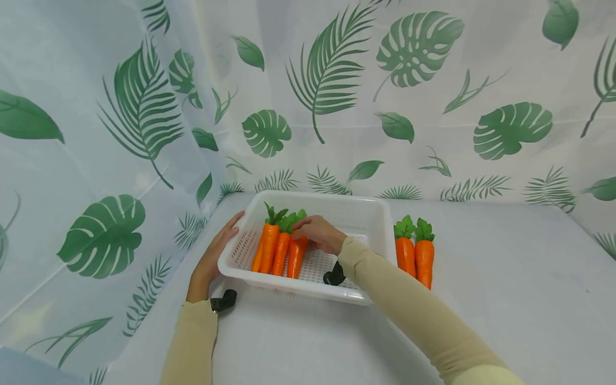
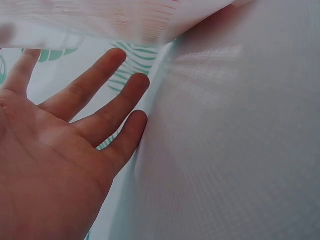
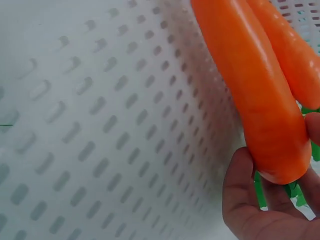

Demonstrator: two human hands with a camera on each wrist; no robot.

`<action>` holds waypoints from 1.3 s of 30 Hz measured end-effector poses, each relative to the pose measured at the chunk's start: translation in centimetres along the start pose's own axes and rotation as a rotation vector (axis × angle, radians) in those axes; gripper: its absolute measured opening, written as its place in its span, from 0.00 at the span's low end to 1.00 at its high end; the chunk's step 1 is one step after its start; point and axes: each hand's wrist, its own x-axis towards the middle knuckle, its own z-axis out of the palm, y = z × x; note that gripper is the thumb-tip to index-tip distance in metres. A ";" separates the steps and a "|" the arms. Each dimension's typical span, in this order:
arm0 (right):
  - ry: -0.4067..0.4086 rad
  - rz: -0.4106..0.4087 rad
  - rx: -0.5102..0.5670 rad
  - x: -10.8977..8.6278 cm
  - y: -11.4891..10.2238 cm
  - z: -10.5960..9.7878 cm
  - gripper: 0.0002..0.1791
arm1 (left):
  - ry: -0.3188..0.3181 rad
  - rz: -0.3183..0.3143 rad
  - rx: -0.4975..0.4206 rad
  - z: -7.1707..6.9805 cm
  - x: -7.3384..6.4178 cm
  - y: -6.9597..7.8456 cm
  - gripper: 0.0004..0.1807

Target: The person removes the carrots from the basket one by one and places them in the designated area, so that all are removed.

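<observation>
- White leaf-print fabric backdrop [image 1: 337,155], pale bench [image 1: 505,267]
- Right hand [image 1: 323,232] pinching orange, green-topped carrot [image 3: 250,85] inside white perforated plastic basket [image 1: 308,289], beside other carrots [image 1: 270,248]
- Left hand [image 1: 215,254] spread open, holding nothing, at basket's left side

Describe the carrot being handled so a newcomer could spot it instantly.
Find the white basket on the table. Inside, carrots sit side by side toward its left. Pick the rightmost carrot there, the only one held in the right grip.

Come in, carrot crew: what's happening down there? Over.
Right hand gripping a carrot inside the white basket. Left hand by the basket's left side. Two more carrots outside, to the right. No obstruction visible.
</observation>
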 end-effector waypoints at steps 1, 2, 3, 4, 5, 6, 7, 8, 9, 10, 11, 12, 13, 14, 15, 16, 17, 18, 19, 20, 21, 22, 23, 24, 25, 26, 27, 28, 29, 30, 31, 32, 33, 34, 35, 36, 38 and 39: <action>0.001 0.000 -0.001 0.0 -0.1 0.0 0.22 | 0.001 0.001 -0.003 0.0 0.0 0.0 0.31; 0.000 -0.001 0.001 -0.1 -0.2 0.0 0.22 | -0.001 0.003 -0.003 0.0 0.0 0.0 0.32; 0.000 -0.001 0.004 -0.1 -0.2 -0.1 0.22 | -0.002 0.004 -0.006 0.0 -0.1 0.0 0.32; -0.001 0.000 0.009 -0.1 -0.3 -0.1 0.22 | -0.003 0.003 -0.005 0.0 -0.1 0.1 0.32; -0.005 0.003 0.021 -0.1 -0.3 -0.2 0.22 | -0.005 0.003 -0.005 0.1 -0.1 0.1 0.32; -0.006 0.008 0.032 -0.1 -0.4 -0.3 0.23 | -0.004 0.002 -0.006 0.1 -0.1 0.1 0.32; -0.010 0.014 0.050 -0.1 -0.5 -0.3 0.23 | -0.004 0.000 -0.007 0.1 -0.1 0.1 0.32; -0.014 0.017 0.066 -0.1 -0.6 -0.4 0.23 | -0.005 0.000 -0.006 0.1 -0.1 0.1 0.32; -0.017 0.019 0.076 -0.1 -0.7 -0.4 0.23 | -0.005 -0.001 -0.003 0.1 -0.1 0.1 0.32; -0.021 0.021 0.085 -0.1 -0.9 -0.5 0.23 | -0.005 -0.002 0.000 0.1 -0.1 0.1 0.32; -0.025 0.023 0.093 -0.2 -1.0 -0.5 0.23 | -0.006 -0.002 -0.001 0.1 -0.1 0.1 0.32; -0.027 0.024 0.098 -0.2 -1.1 -0.5 0.23 | -0.007 -0.002 -0.002 0.1 -0.1 0.1 0.33; -0.029 0.024 0.103 -0.2 -1.2 -0.6 0.23 | -0.007 -0.002 -0.002 0.1 -0.1 0.1 0.33; -0.030 0.022 0.102 -0.2 -1.3 -0.6 0.23 | -0.005 -0.003 -0.001 0.1 -0.1 0.0 0.32; -0.031 0.020 0.098 -0.3 -1.3 -0.6 0.22 | -0.004 -0.003 -0.002 0.1 -0.1 0.0 0.32; -0.033 0.020 0.099 -0.3 -1.4 -0.6 0.22 | -0.004 -0.002 -0.004 0.1 -0.1 0.0 0.32; -0.035 0.017 0.102 -0.4 -1.4 -0.6 0.23 | -0.005 -0.001 -0.006 0.1 -0.1 0.0 0.32; -0.034 0.012 0.101 -0.4 -1.5 -0.6 0.23 | -0.006 0.001 -0.006 0.1 -0.1 0.0 0.32; -0.033 0.005 0.099 -0.4 -1.5 -0.6 0.23 | -0.007 0.003 -0.006 0.1 -0.1 0.0 0.32; -0.031 -0.002 0.099 -0.5 -1.6 -0.6 0.23 | -0.008 0.004 -0.006 0.1 -0.1 -0.1 0.32; -0.029 -0.009 0.101 -0.6 -1.7 -0.5 0.23 | -0.010 0.006 -0.007 0.1 -0.1 -0.1 0.33; -0.026 -0.014 0.105 -0.6 -1.7 -0.5 0.23 | -0.012 0.008 -0.008 0.1 -0.1 -0.1 0.33; -0.022 -0.020 0.107 -0.7 -1.8 -0.6 0.23 | -0.012 0.008 -0.008 0.1 -0.1 -0.1 0.33; -0.018 -0.025 0.106 -0.8 -1.9 -0.6 0.23 | -0.012 0.007 -0.008 0.1 -0.1 -0.1 0.33; -0.016 -0.029 0.108 -0.9 -2.0 -0.6 0.23 | -0.010 0.005 -0.006 0.1 -0.1 -0.1 0.33; -0.017 -0.030 0.114 -1.1 -2.1 -0.6 0.23 | -0.009 0.005 -0.004 0.1 -0.1 0.0 0.33; -0.017 -0.033 0.115 -1.2 -2.2 -0.6 0.23 | -0.006 0.004 -0.002 0.2 -0.1 0.0 0.33; -0.016 -0.035 0.115 -1.3 -2.3 -0.6 0.23 | -0.003 0.003 0.000 0.2 -0.1 0.0 0.33; -0.014 -0.038 0.115 -1.4 -2.4 -0.7 0.22 | 0.000 0.003 0.006 0.2 -0.1 0.0 0.32; -0.011 -0.040 0.113 -1.5 -2.4 -0.7 0.22 | 0.001 0.002 0.008 0.2 0.0 0.0 0.32; -0.009 -0.044 0.111 -1.5 -2.5 -0.7 0.22 | 0.002 0.002 0.011 0.2 0.0 0.0 0.32; -0.007 -0.047 0.108 -1.6 -2.5 -0.8 0.23 | 0.002 0.004 0.012 0.2 0.0 -0.1 0.32; -0.004 -0.051 0.104 -1.6 -2.5 -0.8 0.23 | 0.005 0.003 0.012 0.2 0.0 -0.1 0.32; -0.004 -0.053 0.104 -1.5 -2.5 -0.8 0.23 | 0.004 0.004 0.012 0.1 0.0 -0.1 0.32; -0.003 -0.057 0.101 -1.5 -2.5 -0.8 0.23 | 0.002 0.004 0.012 0.1 0.0 -0.1 0.32; -0.005 -0.061 0.102 -1.5 -2.5 -0.9 0.23 | 0.001 0.004 0.011 0.1 0.0 -0.2 0.32; -0.011 -0.070 0.109 -1.5 -2.5 -0.9 0.24 | -0.001 0.004 0.010 0.1 -0.1 -0.2 0.32; -0.013 -0.074 0.112 -1.6 -2.6 -0.9 0.24 | -0.002 0.004 0.011 0.0 -0.1 -0.2 0.32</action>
